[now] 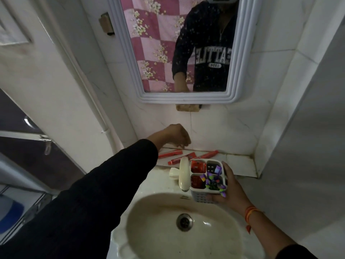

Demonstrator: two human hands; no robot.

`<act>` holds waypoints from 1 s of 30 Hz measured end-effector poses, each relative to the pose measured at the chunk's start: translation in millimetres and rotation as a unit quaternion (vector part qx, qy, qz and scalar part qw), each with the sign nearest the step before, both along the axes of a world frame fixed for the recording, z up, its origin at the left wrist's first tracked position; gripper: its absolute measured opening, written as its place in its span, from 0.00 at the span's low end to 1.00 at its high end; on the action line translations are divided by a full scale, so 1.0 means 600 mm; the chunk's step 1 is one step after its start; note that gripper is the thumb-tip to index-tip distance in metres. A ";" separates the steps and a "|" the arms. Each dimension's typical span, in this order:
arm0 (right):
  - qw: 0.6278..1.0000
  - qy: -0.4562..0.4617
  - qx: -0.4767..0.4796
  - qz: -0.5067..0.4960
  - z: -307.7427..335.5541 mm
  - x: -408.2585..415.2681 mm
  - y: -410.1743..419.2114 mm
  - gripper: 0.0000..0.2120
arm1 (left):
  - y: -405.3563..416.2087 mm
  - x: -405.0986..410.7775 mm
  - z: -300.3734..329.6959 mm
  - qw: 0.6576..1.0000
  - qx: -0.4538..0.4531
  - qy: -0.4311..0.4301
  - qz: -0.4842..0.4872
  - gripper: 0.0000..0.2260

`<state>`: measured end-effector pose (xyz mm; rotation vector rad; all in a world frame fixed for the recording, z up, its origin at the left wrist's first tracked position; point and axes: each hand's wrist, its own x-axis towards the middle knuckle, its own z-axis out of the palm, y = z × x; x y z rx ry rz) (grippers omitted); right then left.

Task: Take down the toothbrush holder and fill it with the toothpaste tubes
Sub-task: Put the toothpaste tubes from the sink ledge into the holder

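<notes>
My right hand (228, 189) grips a white toothbrush holder (203, 197) with four compartments, held over the right rim of the sink. Its left compartments show red tubes, and its right ones hold purple and green items. Three red toothpaste tubes lie on the ledge behind the tap: one at the left (170, 153), one in the middle (177, 160), one at the right (209, 154). My left hand (177, 136) reaches over the ledge with its fingers curled downward above the left tube; it holds nothing that I can see.
A cream tap (183, 174) stands beside the holder over the white sink (153, 227). A white-framed mirror (240, 71) hangs above. Tiled walls close the corner at the right. A door (37, 75) stands at the left.
</notes>
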<state>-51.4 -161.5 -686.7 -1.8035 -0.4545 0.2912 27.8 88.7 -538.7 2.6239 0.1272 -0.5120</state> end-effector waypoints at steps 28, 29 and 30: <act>0.999 0.041 0.022 -0.023 -0.021 0.015 -0.002 0.46 | -0.002 0.036 -0.132 0.990 -0.004 -0.139 -0.012 0.21; 0.999 0.043 0.026 -0.021 -0.018 0.013 -0.001 0.46 | -0.011 0.028 -0.108 0.982 -0.045 -0.180 -0.012 0.21; 0.999 0.039 0.026 -0.023 -0.018 0.013 -0.001 0.46 | -0.022 0.021 -0.086 0.973 -0.087 -0.213 -0.012 0.20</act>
